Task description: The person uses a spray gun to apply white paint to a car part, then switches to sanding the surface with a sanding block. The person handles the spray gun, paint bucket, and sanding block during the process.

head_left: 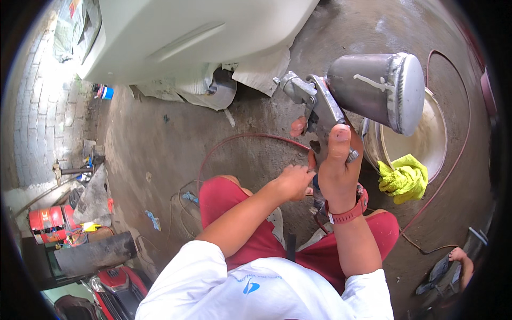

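A metal spray gun (326, 101) with a large dull-silver cup (368, 88) is raised in front of me, the cup to the right of its body. My right hand (340, 173) is wrapped around the gun's grip, thumb pointing up along it. Close beside it, my left hand (295, 182) is closed with its fingertips at the lower end of the grip, near a dark blue fitting. The fingers cover exactly what part they pinch. A red hose (240, 136) runs over the floor near the gun.
A white vehicle panel (192, 32) with masking paper (261, 72) overhangs the far side. To the right stands a pale bucket (438, 133), a yellow-green cloth (404, 178) on its rim. Red canisters (50, 221) lie at left. Part of another person (465, 264) shows at lower right.
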`<state>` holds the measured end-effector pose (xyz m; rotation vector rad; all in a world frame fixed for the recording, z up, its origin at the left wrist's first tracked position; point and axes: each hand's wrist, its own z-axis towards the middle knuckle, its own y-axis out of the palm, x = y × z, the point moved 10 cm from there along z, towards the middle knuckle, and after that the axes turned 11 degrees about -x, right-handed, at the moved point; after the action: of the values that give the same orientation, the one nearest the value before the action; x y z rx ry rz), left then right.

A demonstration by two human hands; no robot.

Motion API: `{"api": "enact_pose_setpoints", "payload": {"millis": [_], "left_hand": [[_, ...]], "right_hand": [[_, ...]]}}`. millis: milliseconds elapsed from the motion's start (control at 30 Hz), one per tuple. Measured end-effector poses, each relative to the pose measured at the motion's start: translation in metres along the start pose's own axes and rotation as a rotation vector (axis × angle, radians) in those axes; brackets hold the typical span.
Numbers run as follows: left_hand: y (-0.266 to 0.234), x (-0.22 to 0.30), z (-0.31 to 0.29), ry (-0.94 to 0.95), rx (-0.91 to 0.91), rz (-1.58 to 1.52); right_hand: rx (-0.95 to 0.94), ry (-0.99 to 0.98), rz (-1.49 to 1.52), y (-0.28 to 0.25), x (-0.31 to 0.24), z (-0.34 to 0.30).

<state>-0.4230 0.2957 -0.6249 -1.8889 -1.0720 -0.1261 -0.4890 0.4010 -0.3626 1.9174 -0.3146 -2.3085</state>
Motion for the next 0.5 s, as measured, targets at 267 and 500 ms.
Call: {"api": "enact_pose_setpoints", "payload": {"millis": [267,500], "left_hand": [[0.042,0.014,0.012,0.157,0.178,0.027],[0.047,0.009,0.018,0.149,0.184,-0.061]], "right_hand": [[-0.09,0.087,0.003,0.02,0.01,-0.008],[-0.141,0.223,-0.1,0.021,0.02,-0.018]]}}
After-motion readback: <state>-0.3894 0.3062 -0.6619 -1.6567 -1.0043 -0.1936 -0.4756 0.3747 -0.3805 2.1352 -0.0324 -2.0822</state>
